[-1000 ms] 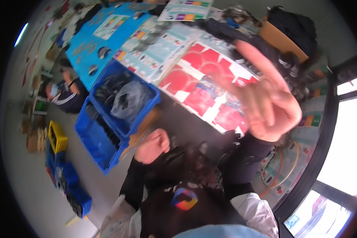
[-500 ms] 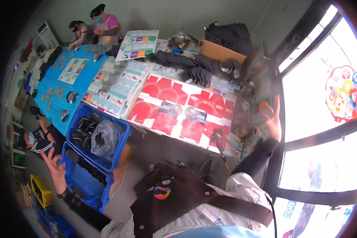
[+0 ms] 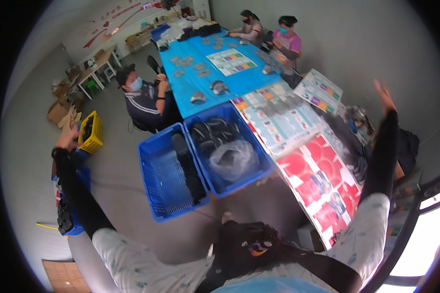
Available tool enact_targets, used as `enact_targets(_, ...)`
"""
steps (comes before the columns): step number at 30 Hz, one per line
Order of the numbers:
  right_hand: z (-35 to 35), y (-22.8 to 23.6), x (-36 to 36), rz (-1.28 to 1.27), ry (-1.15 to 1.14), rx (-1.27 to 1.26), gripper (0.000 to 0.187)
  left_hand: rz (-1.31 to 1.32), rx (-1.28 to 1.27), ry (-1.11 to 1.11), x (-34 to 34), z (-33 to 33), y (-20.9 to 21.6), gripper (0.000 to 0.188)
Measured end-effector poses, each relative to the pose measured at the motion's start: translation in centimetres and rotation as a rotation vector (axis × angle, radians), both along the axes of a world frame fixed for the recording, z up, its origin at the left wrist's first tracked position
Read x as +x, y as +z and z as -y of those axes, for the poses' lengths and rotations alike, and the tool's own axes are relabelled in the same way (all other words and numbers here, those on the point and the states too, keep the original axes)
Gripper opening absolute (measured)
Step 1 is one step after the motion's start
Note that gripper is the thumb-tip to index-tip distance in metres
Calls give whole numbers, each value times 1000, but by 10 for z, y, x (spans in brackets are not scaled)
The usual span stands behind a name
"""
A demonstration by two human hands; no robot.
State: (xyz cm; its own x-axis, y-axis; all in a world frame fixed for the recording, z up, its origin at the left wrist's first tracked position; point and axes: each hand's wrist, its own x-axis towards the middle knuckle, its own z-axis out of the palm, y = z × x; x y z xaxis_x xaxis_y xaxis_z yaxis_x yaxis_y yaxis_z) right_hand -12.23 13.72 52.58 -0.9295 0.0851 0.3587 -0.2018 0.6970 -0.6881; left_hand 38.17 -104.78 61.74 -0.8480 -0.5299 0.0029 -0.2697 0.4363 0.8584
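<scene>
Both of my arms, in black sleeves, stretch far out to the sides. My left hand [image 3: 67, 136] is raised at the left, its fingers pointing up and holding nothing. In the picture it lies beside a yellow crate [image 3: 91, 132], without visible contact. My right hand [image 3: 386, 97] is up at the right with its fingers extended, empty, in front of the grey wall. Between my arms stand two blue crates [image 3: 151, 185]. One has a row of dark pieces along its side; the other holds dark, shoe-like pieces and a clear plastic bag [image 3: 234, 158].
A blue-covered table [image 3: 186, 90] bears grey pieces and a printed sheet [image 3: 231, 62]. Three masked people sit or stand around it. A nearer table carries red and white printed sheets [image 3: 308, 166]. Another blue crate [image 3: 76, 227] stands low at the left; a window is at the lower right.
My view has swung left, bringing more of the room and the seated person into sight. My arms have spread wider, and my fingers have straightened from a thumb-to-finger pose.
</scene>
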Motion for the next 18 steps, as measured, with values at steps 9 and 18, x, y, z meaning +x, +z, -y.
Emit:
enact_targets(9, 796, 135, -81, -697, 490, 516, 114, 46, -116, 117, 155, -57, -137, 119)
enact_targets(18, 817, -41, 395, -804, 2173, 497, 119, -92, 213, 301, 314, -159, -198, 146)
